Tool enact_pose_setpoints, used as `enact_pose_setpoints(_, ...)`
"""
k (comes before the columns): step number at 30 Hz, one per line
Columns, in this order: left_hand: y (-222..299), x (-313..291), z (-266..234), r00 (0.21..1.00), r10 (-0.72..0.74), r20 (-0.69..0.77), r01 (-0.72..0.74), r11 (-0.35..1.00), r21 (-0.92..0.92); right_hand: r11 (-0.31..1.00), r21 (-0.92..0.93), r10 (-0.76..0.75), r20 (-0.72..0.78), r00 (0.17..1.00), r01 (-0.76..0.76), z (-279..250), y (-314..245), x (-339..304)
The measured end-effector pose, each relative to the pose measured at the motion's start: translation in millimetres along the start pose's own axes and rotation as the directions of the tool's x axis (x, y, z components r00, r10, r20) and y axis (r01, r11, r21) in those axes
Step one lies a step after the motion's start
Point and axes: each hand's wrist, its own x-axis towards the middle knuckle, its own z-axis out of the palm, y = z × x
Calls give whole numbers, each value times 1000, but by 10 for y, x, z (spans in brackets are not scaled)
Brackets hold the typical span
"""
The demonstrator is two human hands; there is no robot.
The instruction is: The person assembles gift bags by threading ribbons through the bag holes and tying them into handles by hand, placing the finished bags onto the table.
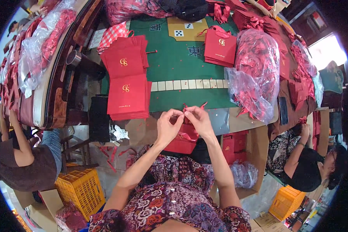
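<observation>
The left hand (169,125) and the right hand (199,122) meet at the table's near edge, each with thumb and forefinger pinched together, it seems upon a thin red fabric ribbon (203,104); the exact hold is too small to tell. The red paper bag (180,146) in work is just below the fingers, between the 2 forearms.

I judge that the ribbon of this 1 bag is only partly fixed, because the fingertips are together at it and a loose end shows.

At the far side of the green table surface (181,65), a small stack of red paper bags with ribbon loops (219,48) looks already finished. To the left, the tall pile of flat red paper bags (128,101) shows almost no loops, so I suppose that these are left to do. The big clear plastic sack of red ribbons (258,63) is well filled, so much supply seems to remain.
</observation>
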Motion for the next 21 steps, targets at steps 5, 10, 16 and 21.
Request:
enact_pose_setpoints(5,32,5,-9,1000,12,-10,-12,1000,-21,995,79,51,21,998,-53,-18,0,0)
enact_pose_setpoints(10,56,30,-38,998,12,56,-12,1000,5,990,121,77,12,997,-77,-24,23,6)
enact_pose_setpoints(16,65,26,-193,979,185,88,-185,983,-2,977,202,102,-130,986,-75,-168,-8,-2)
enact_pose_setpoints(21,-14,-39,-434,891,-62,449,44,998,51,978,207,83,-199,977,-41,-248,-54,15)
